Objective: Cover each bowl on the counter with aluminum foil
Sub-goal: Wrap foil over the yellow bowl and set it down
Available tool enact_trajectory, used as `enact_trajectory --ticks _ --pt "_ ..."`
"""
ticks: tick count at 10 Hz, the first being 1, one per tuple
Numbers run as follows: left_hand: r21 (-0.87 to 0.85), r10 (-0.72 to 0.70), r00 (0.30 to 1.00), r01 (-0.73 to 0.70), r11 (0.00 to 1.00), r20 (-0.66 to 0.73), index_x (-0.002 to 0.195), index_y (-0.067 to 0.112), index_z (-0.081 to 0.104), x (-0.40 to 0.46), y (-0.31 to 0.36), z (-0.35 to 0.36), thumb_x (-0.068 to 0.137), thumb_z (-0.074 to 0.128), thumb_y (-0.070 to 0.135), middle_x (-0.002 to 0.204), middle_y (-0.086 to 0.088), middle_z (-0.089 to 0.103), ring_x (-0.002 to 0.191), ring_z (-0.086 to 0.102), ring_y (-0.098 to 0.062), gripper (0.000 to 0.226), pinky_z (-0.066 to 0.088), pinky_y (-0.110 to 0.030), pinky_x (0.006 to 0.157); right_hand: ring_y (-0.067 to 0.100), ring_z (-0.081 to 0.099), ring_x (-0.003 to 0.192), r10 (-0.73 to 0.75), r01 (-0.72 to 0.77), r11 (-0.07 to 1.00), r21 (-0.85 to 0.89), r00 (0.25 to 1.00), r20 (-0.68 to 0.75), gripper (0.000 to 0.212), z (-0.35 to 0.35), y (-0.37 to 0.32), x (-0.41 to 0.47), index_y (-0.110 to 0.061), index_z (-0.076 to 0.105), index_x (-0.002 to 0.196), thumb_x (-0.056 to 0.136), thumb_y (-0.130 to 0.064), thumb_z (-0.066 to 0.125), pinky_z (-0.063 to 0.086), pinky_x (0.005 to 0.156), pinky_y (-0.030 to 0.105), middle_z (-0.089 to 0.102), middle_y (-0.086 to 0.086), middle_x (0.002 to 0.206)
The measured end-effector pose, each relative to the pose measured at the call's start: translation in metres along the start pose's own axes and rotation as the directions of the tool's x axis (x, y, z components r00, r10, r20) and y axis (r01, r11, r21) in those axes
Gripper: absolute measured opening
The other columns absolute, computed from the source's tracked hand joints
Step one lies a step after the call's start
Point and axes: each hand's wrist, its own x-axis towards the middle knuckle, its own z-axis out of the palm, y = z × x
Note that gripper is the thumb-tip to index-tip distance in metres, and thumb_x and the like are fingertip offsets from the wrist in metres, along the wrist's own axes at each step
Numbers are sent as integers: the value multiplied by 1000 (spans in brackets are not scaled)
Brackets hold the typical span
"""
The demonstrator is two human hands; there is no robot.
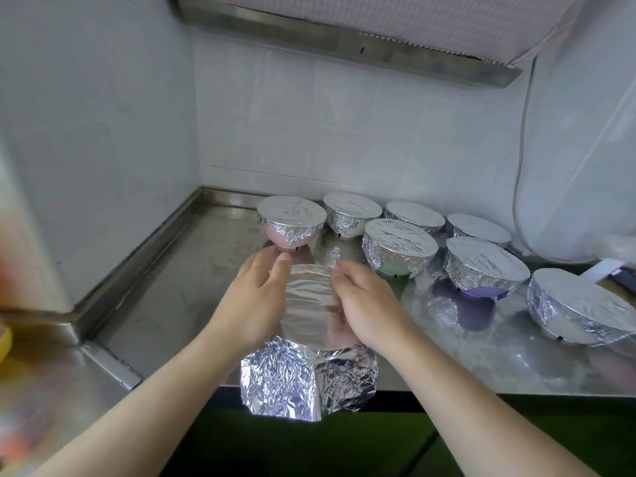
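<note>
A: Bowl in work (311, 304) sits at the near edge of the surface (165, 287), foil sheet (306, 383) draped over it, top smooth, front flap hanging crumpled past the edge. Probably placed close so both hands reach round the rim.

B: Hands?

A: Left hand (254, 297) cups the left side, fingers loosely curved against the foil, thumb up by the far rim. Right hand (364, 301) curls on the right side, fingertips seeming to pinch a foil corner upward.

B: The rest?

A: Seven covered bowls (399, 246) stand behind and to the right, near the wall (309, 132), likely set clear of the working spot.
</note>
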Motion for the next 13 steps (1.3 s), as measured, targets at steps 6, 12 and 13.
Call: enact_trajectory --ticks 6,12,13 --pt "-56 21 1000 -21 998 -15 102 32 61 -10 -16 24 110 33 43 106 11 60 111 57 -20 31 48 -45 97 19 47 140 7 -11 976 -217 1000 -17 47 8 0 -11 -18 53 148 114 -41 30 37 116 37 55 -1 150" --pt "361 316 932 -361 860 179 159 27 41 5 -27 21 111 30 49 163 15 37 152 28 -4 53 17 -10 114 5 38 149 -53 80 979 -189 988 144 45 1 3 11 -36 52 154 112 -41 36 27 126 36 45 -20 161" --pt "582 471 842 -528 618 264 137 8 56 14 -40 17 107 42 29 143 -8 59 134 56 -36 39 50 -44 108 7 40 148 -44 71 979 -192 989 141 44 0 2 12 -35 52 154 113 -41 36 29 122 32 45 -19 160"
